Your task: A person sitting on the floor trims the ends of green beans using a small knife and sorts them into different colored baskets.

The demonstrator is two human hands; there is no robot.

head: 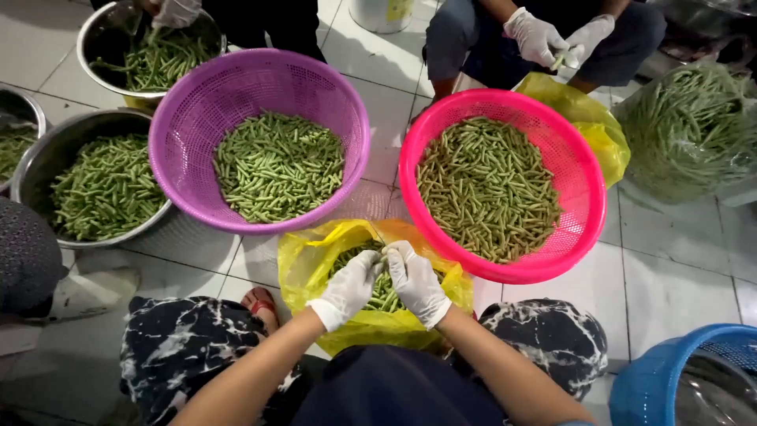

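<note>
Person is sitting low on a white tiled floor, both hands in white gloves, working over a yellow plastic bag between the knees. Bag is holding green beans. Left hand and right hand are meeting at the bag mouth, fingertips touching each other, fingers curled together and pinching at beans there; cannot tell exactly how many beans they are gripping.

Just ahead of the bag, a purple plastic basket is sitting on the floor, holding a pile of short cut green bean pieces. To its right, a pink plastic basket is holding more cut pieces, paler and more yellowish. The two baskets are near each other but not touching.

At left, a steel bowl is lying partly under the purple basket's rim, filled with bean pieces. Another steel bowl at top left is holding longer beans, with a co-worker's gloved hand reaching in. A third steel bowl is showing only at the far left edge.

At top right, another person's two gloved hands are holding a bean together above a second yellow bag. A clear bag of whole beans is resting at right. A blue basket is sitting at the bottom right corner.
</note>
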